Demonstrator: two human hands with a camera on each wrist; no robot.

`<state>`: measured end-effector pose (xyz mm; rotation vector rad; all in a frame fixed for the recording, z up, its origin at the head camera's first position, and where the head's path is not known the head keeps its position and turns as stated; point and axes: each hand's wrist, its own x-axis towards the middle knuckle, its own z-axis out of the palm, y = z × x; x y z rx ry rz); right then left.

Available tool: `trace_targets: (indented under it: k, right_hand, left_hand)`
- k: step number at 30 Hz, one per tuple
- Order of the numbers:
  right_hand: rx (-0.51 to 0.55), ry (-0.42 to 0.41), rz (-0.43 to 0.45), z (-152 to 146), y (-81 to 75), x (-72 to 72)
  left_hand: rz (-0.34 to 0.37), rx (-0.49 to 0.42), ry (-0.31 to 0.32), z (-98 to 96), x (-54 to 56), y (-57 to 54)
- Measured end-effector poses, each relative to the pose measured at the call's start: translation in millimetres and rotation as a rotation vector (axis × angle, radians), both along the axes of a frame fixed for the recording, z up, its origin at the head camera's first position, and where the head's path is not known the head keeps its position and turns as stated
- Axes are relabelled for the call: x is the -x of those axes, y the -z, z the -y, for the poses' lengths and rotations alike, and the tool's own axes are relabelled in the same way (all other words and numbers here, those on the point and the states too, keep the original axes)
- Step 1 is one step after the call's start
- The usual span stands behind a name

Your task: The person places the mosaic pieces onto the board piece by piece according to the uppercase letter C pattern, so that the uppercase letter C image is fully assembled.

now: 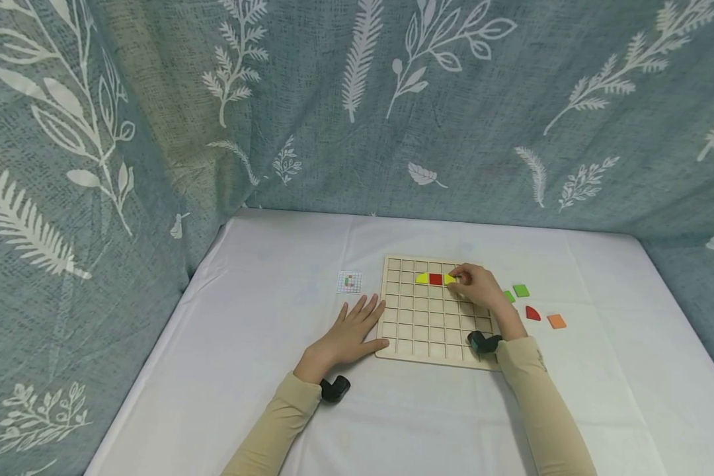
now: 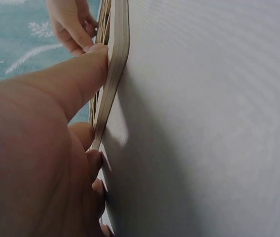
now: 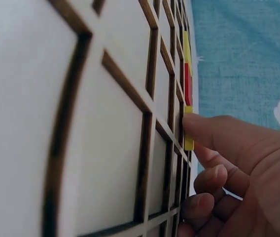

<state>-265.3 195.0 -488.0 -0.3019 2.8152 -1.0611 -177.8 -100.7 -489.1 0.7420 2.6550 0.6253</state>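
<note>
1 pale wooden gridded board (image 1: 421,318): left hand (image 1: 348,332), spread and gripping nothing, touches its left edge, seemingly to steady it. 1 yellow curved-edged tile (image 1: 448,279): on the board, pinched by right hand (image 1: 478,286), beside 1 red square tile (image 1: 436,279), seemingly for alignment.

Curtained-off desk space, indoor-looking; home, lab or office cannot be told, wider room hidden. Blue-green fabric curtain with white leaf-and-branch print (image 1: 333,172) hangs behind far edge and down left and right sides, folding at far left corner like booth walls. White cloth-covered desk (image 1: 268,291) fills enclosure, faint creases in cloth. Desk items suit tabletop puzzle play: pale wooden grid board (image 1: 426,320), small white grid-printed card (image 1: 349,282), loose flat coloured pieces (image 1: 556,321). Black wrist-worn devices (image 1: 335,389) suggest recording setup.
</note>
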Motion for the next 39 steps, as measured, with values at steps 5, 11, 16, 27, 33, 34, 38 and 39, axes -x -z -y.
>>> trace_targets:
  k: [5, 11, 16, 27, 33, 34, 38, 39]
  right_hand:
    - [-0.013, -0.013, -0.002, 0, -1.8, 0.3]
    - [-0.012, -0.008, -0.027, 0, -3.8, -0.6]
    - [0.003, -0.001, -0.047, 0, -4.6, -1.7]
    - [0.023, -0.005, -0.051, -4, -5.0, -4.7]
    - [0.029, 0.014, -0.051, -11, -8.0, -10.0]
    - [0.032, 0.018, -0.052, -13, -8.4, -10.9]
    - [0.049, 0.018, -0.056, -22, -9.2, -14.7]
    - [0.046, 0.017, -0.055, -24, -8.9, -15.3]
  left_hand:
    - [-0.001, -0.005, -0.003, -0.6, 1.0, -0.1]
    - [0.006, -0.009, -0.01, -0.8, -0.1, -2.9]
    - [0.005, -0.005, -0.014, -0.9, 0.9, -0.7]
    - [0.002, -0.014, -0.014, -0.9, 1.3, 1.3]
    - [0.003, -0.015, -0.012, -1.2, 0.0, -0.7]
    - [0.003, -0.014, -0.012, -1.1, -0.1, -0.8]
    - [0.004, -0.01, -0.011, -1.0, -0.6, -1.5]
    - [0.004, -0.012, -0.012, -1.0, -0.8, -1.6]
